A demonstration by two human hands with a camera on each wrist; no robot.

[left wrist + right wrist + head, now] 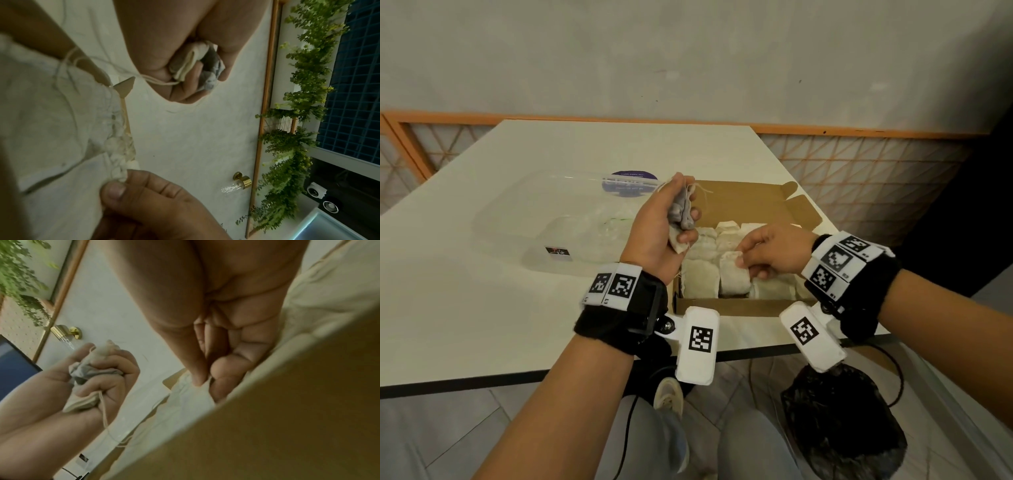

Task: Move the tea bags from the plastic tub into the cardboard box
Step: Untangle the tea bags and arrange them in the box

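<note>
The open cardboard box (726,305) sits at the table's near edge, holding several pale tea bags (700,282) in rows. My left hand (671,222) hovers over the box's left side and grips a bunch of tea bags (681,214), grey and cream, strings dangling; the same bunch (197,63) shows in the left wrist view. My right hand (753,253) reaches into the box and pinches the top of one tea bag (732,274) standing among the others; the pinch (203,381) shows in the right wrist view. The clear plastic tub (544,219) lies left of the box.
A white table (482,308) carries both containers, its dark front edge close to my body. A purple round label (633,183) shows behind the tub. Below the table a black bag (839,425) sits on the floor. An orange lattice fence (859,171) runs behind.
</note>
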